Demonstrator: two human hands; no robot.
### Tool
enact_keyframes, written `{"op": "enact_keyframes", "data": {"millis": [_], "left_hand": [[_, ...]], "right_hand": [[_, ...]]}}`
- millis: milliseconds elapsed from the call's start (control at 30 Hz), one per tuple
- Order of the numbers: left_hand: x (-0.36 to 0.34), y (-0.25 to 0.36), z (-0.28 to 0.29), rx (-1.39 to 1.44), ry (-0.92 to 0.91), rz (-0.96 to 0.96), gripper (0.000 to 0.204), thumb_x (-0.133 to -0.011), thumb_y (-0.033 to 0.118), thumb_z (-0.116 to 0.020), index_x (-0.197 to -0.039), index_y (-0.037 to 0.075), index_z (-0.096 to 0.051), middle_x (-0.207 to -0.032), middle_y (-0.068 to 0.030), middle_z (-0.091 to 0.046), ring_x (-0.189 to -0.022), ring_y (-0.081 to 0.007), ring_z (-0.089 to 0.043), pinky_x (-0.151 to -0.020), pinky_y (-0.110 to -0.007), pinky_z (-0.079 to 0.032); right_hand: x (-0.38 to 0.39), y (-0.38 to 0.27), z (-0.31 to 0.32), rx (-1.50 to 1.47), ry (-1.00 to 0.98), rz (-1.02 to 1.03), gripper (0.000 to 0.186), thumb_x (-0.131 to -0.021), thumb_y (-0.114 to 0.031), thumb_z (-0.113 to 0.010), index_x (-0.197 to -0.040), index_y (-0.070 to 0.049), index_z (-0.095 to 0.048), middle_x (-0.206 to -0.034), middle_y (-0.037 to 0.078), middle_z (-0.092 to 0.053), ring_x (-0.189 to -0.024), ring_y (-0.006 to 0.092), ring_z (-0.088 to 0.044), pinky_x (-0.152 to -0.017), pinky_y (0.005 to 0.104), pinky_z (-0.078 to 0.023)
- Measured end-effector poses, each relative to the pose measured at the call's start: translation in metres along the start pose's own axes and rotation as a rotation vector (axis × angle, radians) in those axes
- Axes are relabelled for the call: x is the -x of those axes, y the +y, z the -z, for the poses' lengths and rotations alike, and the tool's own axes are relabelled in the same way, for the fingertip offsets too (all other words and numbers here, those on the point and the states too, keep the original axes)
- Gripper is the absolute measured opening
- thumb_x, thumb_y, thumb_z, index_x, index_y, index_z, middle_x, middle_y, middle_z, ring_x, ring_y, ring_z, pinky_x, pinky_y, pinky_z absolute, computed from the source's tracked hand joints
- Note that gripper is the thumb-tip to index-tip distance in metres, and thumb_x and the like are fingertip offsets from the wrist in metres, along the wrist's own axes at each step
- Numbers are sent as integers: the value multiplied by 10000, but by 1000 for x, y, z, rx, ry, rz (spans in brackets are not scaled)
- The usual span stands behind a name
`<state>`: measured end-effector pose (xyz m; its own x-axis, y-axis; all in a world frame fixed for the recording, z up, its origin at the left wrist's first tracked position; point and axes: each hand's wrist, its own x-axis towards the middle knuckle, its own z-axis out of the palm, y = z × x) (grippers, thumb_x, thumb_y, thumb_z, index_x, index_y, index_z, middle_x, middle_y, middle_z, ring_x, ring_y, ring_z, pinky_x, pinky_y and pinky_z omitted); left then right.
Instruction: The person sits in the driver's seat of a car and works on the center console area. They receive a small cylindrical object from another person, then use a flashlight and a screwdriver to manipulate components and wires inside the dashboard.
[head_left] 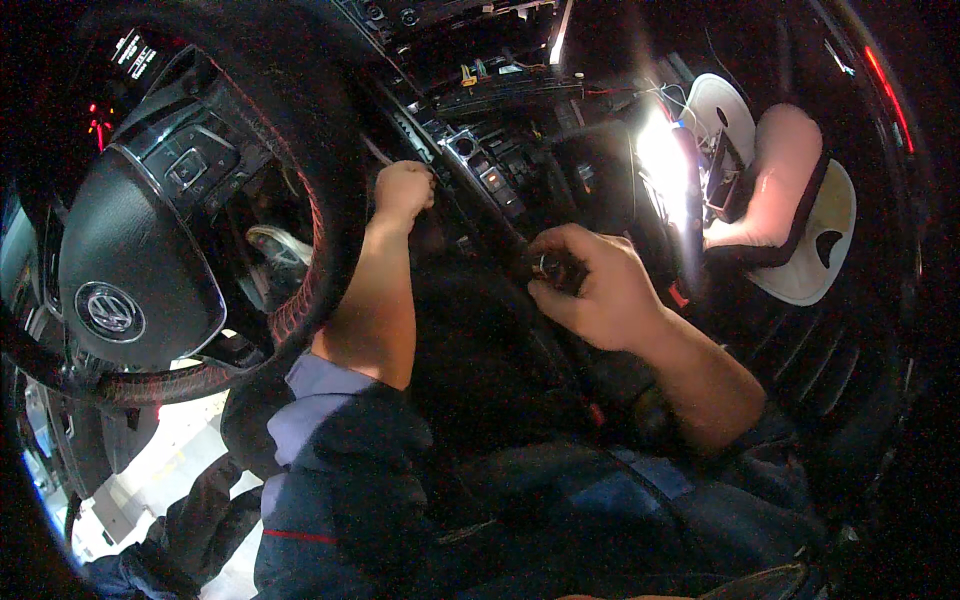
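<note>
My left hand (403, 192) is closed in a fist against the near side of the centre console (475, 165), right of the steering wheel. Whatever its fingers may grip is hidden behind them. Farther right, my right hand (605, 290) curls around a dark, rounded, knob-like piece (556, 270) with a small shiny ring. Its thumb and forefinger close toward each other on the left side of that piece. Too little light falls there to tell its exact kind. Buttons and exposed black trim show on the console between and beyond my hands.
A black steering wheel (318, 225) with red stitching fills the left. The dashboard ahead is opened up, with loose wiring and a connector (470, 75). A bright lamp (665, 165) glares at the right, near a pink cushion-like thing (785, 160) and pale flat pieces (815, 265).
</note>
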<state>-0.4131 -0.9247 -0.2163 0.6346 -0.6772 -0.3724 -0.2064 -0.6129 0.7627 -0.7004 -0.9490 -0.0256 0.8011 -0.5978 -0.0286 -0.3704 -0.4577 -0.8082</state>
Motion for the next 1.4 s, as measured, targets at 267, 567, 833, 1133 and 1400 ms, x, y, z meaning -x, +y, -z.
{"op": "enact_keyframes", "data": {"millis": [267,567,833,1133,1400], "left_hand": [[7,4,-13,979,71,496,161,-926,157,-642,-1030,36,-618,-853,-72,-611,-736,-203,-623,-673,-349,-577],[-2,-4,-5,1035,153,543,127,-884,161,-595,-890,54,-663,-727,-31,-553,-629,-160,-538,-555,-320,-467],[-7,-19,5,1024,122,663,152,-894,145,-535,-852,62,-655,-668,-22,-487,-593,-160,-475,-530,-318,-411],[-5,-24,14,1173,51,585,141,-930,147,-602,-829,77,-535,-724,-41,-536,-656,-190,-530,-636,-341,-486],[-28,-36,-2,1141,-58,513,126,-933,156,-580,-935,34,-554,-766,-67,-579,-699,-231,-591,-681,-384,-545]], "right_hand": [[0,-6,0,-41,-48,-62,374,-763,-175,-776,-1093,-33,-669,-870,170,-706,-790,304,-720,-738,393,-567],[0,-1,-1,4,-59,-54,394,-761,-208,-772,-1095,-30,-664,-889,186,-699,-809,339,-710,-749,416,-564],[0,4,-1,45,-94,-13,414,-765,-241,-768,-1096,-24,-646,-910,224,-694,-866,389,-704,-765,448,-559],[-9,23,-13,-3,-239,-243,337,-809,-206,-675,-1093,-44,-594,-919,250,-683,-903,423,-689,-794,485,-539],[-37,41,-77,-81,-275,-349,193,-816,-184,-624,-941,-37,-637,-893,229,-671,-869,349,-684,-792,458,-527]]}}
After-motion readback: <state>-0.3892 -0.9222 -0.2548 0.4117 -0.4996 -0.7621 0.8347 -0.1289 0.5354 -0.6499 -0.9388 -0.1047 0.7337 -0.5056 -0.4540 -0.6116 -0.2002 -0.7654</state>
